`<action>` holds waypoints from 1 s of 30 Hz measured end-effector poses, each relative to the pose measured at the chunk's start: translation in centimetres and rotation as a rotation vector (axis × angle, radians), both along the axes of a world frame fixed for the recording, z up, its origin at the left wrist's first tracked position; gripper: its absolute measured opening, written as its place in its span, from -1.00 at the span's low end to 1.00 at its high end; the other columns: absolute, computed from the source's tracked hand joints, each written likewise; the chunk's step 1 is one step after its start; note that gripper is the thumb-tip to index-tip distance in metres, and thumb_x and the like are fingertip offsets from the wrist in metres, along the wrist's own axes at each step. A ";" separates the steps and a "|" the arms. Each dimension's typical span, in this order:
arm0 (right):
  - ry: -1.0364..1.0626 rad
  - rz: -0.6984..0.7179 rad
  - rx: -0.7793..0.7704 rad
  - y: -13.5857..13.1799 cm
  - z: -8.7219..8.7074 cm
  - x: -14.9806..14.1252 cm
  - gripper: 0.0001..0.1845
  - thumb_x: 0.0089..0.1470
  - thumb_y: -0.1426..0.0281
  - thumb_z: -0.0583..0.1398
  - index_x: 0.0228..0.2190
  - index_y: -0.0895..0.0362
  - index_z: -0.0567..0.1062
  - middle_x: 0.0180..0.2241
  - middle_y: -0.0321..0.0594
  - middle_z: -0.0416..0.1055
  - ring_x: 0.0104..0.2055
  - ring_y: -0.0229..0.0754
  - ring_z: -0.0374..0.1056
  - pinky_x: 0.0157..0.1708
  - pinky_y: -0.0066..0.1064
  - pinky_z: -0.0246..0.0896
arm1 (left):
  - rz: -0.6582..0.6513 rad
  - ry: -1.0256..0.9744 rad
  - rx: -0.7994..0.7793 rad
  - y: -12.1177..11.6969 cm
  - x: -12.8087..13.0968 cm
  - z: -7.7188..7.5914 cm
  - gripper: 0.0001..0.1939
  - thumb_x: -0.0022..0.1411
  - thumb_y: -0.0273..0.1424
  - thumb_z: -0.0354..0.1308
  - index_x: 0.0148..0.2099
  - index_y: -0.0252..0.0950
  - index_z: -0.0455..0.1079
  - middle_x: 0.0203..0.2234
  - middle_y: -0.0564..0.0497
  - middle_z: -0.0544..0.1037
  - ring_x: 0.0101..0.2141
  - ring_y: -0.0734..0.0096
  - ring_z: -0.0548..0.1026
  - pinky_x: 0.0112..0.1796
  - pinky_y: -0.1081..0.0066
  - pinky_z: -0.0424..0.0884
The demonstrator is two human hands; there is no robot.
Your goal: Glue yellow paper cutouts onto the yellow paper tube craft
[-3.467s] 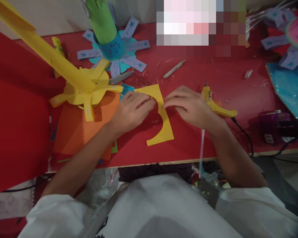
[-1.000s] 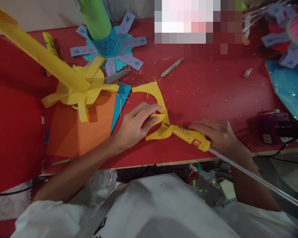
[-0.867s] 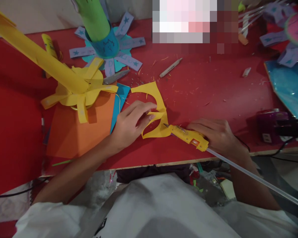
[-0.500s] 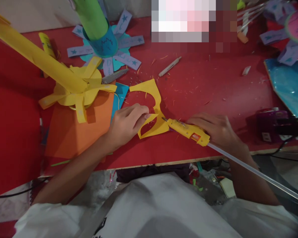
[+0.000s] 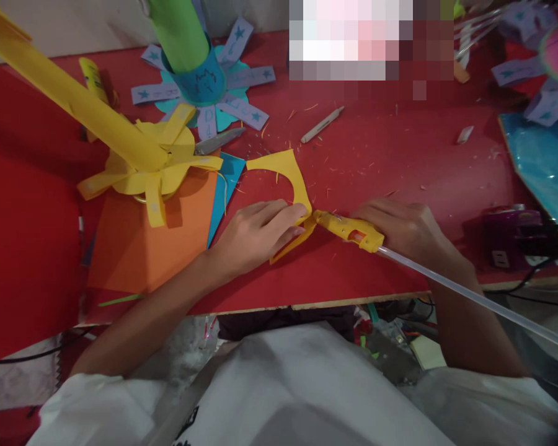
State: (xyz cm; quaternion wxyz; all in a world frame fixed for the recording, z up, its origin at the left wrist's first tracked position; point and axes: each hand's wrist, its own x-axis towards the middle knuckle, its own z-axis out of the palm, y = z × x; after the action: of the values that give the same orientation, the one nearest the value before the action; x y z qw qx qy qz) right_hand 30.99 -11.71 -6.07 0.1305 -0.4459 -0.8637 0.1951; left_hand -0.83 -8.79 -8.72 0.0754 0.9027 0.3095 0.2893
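My left hand (image 5: 270, 232) is closed on a yellow craft sheet (image 5: 286, 160) with a curved cut-out, its thumb and fingers pinching the lower part. Part of the sheet is hidden under the fingers. In my right hand (image 5: 400, 226) is a yellow glue gun (image 5: 353, 230), pointing left, with a long clear glue stick (image 5: 451, 284) trailing from its back. The gun's tip meets or nearly meets the sheet's edge beside my left fingertips; exact contact is unclear.
Left stands a yellow paper flower (image 5: 139, 152) over orange sheets (image 5: 153, 254). Behind are a green-and-blue tube (image 5: 198, 83), a grey blade-like tool (image 5: 221, 141) and a pen (image 5: 322, 125). Right are a purple socket box (image 5: 509, 238) and a blue shiny packet (image 5: 546, 167).
My left hand has moved right and folded or gathered the lower part of the sheet. The glue gun's tip has come up against the sheet near the fingers, its back end slightly raised.
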 end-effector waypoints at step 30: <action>-0.048 0.020 0.096 -1.9 -1.0 -0.1 -0.81 0.42 0.39 0.20 -0.04 0.08 0.61 -0.13 -0.10 0.67 -0.18 -0.06 0.59 -0.31 -0.30 0.29 | 0.102 0.355 0.148 -4.6 -2.9 -0.1 -0.85 0.51 -0.55 0.11 -0.01 -0.26 0.47 -0.36 0.02 0.62 -0.35 0.30 0.61 -0.33 0.28 0.43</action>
State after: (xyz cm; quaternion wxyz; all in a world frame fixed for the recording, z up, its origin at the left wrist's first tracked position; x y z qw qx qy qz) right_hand 30.91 -13.66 -7.04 0.1288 -0.4352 -0.8794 0.1440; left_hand -3.70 -13.39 -8.82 -0.0616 0.9257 0.3411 0.1511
